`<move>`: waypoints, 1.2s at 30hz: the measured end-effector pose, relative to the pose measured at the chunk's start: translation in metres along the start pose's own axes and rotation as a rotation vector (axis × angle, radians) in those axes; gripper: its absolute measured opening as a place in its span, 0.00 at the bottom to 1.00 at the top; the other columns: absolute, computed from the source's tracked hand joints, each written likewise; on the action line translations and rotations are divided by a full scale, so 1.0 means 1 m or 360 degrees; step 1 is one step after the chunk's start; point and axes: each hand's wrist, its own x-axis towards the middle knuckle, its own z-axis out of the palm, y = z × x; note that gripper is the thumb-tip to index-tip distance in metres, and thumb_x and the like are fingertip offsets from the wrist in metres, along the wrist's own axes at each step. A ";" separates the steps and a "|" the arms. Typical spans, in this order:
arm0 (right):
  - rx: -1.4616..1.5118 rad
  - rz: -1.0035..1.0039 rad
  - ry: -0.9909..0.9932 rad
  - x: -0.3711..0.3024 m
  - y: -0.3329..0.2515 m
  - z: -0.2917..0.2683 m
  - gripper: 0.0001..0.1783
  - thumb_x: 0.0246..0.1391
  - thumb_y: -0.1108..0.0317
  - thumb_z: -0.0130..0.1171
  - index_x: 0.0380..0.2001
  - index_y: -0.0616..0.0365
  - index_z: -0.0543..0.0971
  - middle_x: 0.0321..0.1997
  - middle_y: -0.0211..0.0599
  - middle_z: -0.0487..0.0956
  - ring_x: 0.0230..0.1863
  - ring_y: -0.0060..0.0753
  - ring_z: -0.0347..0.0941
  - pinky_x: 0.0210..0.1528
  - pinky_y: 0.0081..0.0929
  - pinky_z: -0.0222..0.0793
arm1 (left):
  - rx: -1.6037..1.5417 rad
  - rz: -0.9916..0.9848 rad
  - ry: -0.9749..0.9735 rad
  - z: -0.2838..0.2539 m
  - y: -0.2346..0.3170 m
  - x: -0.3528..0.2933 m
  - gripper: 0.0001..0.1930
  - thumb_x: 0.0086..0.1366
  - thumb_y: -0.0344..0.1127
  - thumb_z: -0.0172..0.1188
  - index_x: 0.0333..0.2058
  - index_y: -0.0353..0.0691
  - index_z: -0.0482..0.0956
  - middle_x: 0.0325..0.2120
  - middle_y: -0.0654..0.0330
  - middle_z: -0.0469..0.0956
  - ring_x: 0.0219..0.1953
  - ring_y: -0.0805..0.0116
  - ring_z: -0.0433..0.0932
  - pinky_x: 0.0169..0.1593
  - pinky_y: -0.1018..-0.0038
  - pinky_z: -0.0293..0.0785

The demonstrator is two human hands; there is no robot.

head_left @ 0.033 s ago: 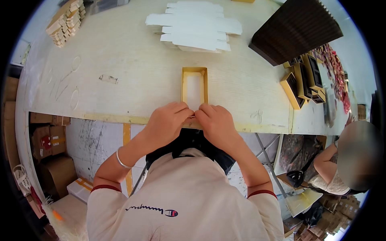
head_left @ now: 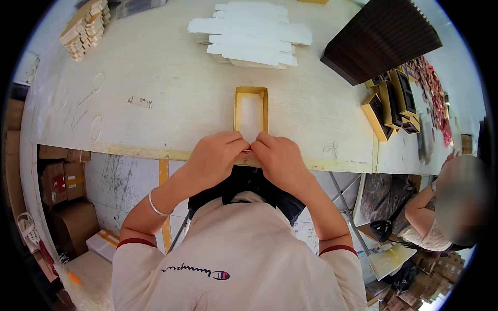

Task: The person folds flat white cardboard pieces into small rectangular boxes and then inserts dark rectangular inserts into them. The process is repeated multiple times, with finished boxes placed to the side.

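1. Gold box (head_left: 236, 111), open-topped and white-floored, lying lengthwise at the front edge of the pale table (head_left: 171, 119).
2. Left hand (head_left: 218, 155), clamped by the fingertips on the near end of the box.
3. Right hand (head_left: 280, 157), likewise clamped there, just beside the left.
4. Beyond the box, flat white carton blanks (head_left: 254, 36) in a pile.
5. At right, a dark ridged stack (head_left: 381, 41) near black-lined gold boxes (head_left: 374, 118).

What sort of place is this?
It looks like a packaging workshop, though I can't be sure: an open gold box at the near edge of a worktable, stacked flat white card blanks beyond it, and gold boxes with black insides heaped to the right.
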 end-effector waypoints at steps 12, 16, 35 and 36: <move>0.0339 -0.0229 -0.0113 -0.015 0.006 -0.022 0.12 0.39 0.81 0.56 0.31 0.61 0.75 0.41 0.38 0.73 0.45 0.43 0.69 0.46 0.36 0.65 | 0.0258 0.0027 -0.0227 -0.058 0.018 0.024 0.33 0.44 0.41 0.73 0.52 0.47 0.74 0.56 0.55 0.67 0.58 0.52 0.64 0.58 0.60 0.64; 0.0488 -0.0334 0.0009 -0.023 0.009 -0.032 0.18 0.36 0.82 0.52 0.36 0.62 0.77 0.52 0.42 0.73 0.55 0.48 0.67 0.55 0.40 0.64 | 0.0495 0.0163 -0.0471 -0.055 0.001 0.037 0.40 0.41 0.42 0.75 0.56 0.49 0.70 0.59 0.53 0.63 0.61 0.49 0.59 0.64 0.56 0.55; -0.0679 0.0471 0.0633 0.048 0.116 -0.328 0.10 0.55 0.68 0.61 0.33 0.65 0.79 0.32 0.34 0.79 0.33 0.28 0.72 0.42 0.26 0.66 | 0.0110 -0.0061 0.0162 0.012 -0.004 0.013 0.40 0.46 0.43 0.72 0.58 0.41 0.65 0.57 0.52 0.66 0.58 0.51 0.63 0.59 0.57 0.57; -0.0539 0.0541 0.0651 0.051 0.108 -0.328 0.10 0.54 0.67 0.62 0.31 0.66 0.79 0.30 0.34 0.78 0.33 0.28 0.71 0.40 0.28 0.66 | 0.0104 -0.0042 0.0166 0.012 -0.004 0.013 0.39 0.46 0.42 0.72 0.57 0.41 0.65 0.57 0.53 0.67 0.58 0.51 0.63 0.59 0.57 0.57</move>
